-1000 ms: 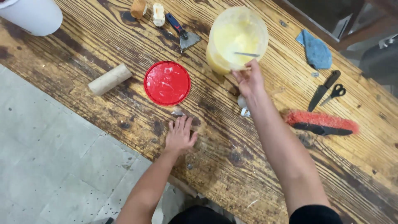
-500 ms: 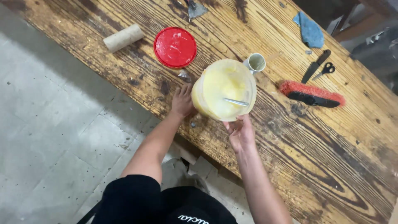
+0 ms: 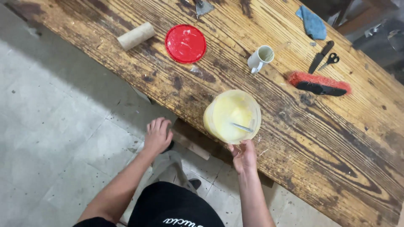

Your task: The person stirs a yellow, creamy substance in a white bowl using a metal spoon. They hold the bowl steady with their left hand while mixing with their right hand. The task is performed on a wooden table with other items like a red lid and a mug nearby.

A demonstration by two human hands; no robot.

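My right hand [image 3: 243, 156] grips the near rim of a translucent plastic bucket [image 3: 231, 115] holding pale yellow paste, with a metal tool resting inside it. The bucket is at the near edge of the wooden workbench [image 3: 320, 138], partly over it. My left hand [image 3: 158, 135] hangs off the bench, fingers apart, holding nothing, above the grey tiled floor. The bucket's red lid [image 3: 185, 43] lies flat on the bench farther back.
On the bench lie a cardboard tube [image 3: 135, 36], a white mug [image 3: 260, 58], a red-bristled brush [image 3: 319, 83], a black knife [image 3: 320, 56], small scissors [image 3: 330, 60], a blue cloth [image 3: 313, 23] and a scraper [image 3: 203, 7]. A wooden piece [image 3: 191, 145] lies under the bench edge.
The bucket has been drawn from the back of the bench to its near edge by my right hand. My left hand came off the benchtop and now hangs below the edge.
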